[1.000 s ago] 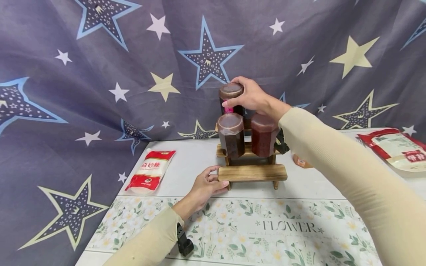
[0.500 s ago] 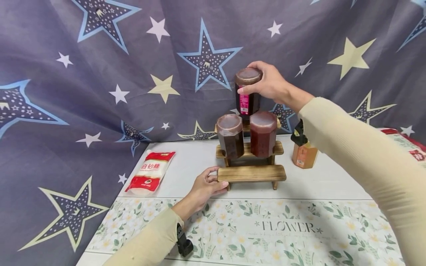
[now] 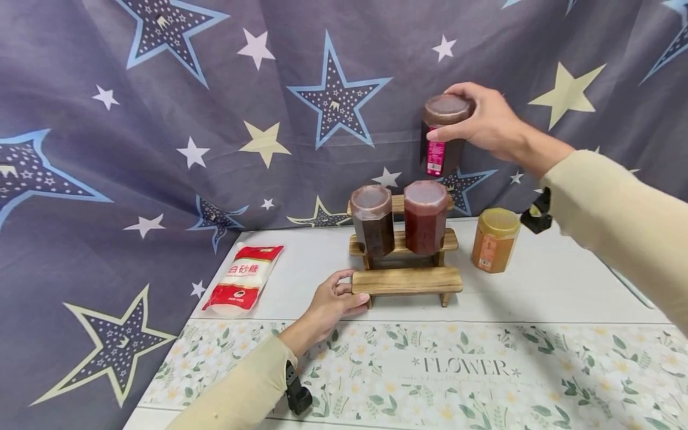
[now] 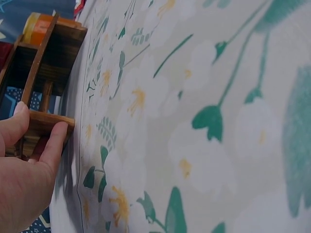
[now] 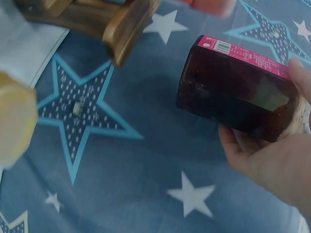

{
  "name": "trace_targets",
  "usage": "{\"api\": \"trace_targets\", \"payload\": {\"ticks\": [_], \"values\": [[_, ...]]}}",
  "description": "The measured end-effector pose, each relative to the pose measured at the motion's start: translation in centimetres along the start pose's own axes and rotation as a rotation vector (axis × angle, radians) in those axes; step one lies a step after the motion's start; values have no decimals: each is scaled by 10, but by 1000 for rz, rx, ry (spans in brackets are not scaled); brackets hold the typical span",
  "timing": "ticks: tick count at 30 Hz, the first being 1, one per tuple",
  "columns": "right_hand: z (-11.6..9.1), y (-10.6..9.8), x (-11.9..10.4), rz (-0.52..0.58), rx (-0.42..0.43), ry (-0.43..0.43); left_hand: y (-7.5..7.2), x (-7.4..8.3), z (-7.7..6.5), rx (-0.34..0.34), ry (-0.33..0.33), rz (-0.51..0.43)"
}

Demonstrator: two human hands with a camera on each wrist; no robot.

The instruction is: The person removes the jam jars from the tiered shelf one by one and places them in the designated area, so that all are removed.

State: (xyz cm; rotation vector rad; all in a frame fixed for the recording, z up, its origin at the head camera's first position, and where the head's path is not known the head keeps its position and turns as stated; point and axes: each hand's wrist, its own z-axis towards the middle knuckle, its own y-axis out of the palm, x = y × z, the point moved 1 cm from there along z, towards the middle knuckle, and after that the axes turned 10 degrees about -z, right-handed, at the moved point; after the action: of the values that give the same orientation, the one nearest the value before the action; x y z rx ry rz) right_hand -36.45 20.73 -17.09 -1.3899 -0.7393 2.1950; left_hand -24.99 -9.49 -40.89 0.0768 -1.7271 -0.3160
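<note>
My right hand [image 3: 491, 122] holds a dark jar [image 3: 451, 149] by its lid end, up in the air behind and right of a stepped wooden rack [image 3: 407, 279]. In the right wrist view, the jar's pink label [image 5: 248, 57] faces up and thumb and fingers sit on either side of the lid. At the rack's lower left, my left hand [image 3: 329, 306] grips the end of the front step, as the left wrist view also shows. Two jars stand side by side on the middle step: a dark brown one [image 3: 376, 230] and a dark red one [image 3: 426, 224].
Right of the rack stands an amber jar [image 3: 494, 242] with a yellow lid. A red and white sugar bag [image 3: 244, 278] lies on the table at left. Behind everything hangs a star-patterned cloth [image 3: 215, 107]; a flower-printed mat [image 3: 457, 370] covers the front.
My right hand has lifted the pink-labelled jar off the rack's top step and carried it up and right. The amber jar has come fully into sight. My left hand has stayed put.
</note>
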Motion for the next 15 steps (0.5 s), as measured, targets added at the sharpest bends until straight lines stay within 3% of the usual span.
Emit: {"api": "trace_targets", "payload": {"ticks": [6, 15], "values": [[-17, -26, 18, -84, 39, 44, 0, 1, 0, 6, 4, 6], [-54, -46, 65, -134, 43, 121, 3, 1, -2, 8, -3, 9]]}}
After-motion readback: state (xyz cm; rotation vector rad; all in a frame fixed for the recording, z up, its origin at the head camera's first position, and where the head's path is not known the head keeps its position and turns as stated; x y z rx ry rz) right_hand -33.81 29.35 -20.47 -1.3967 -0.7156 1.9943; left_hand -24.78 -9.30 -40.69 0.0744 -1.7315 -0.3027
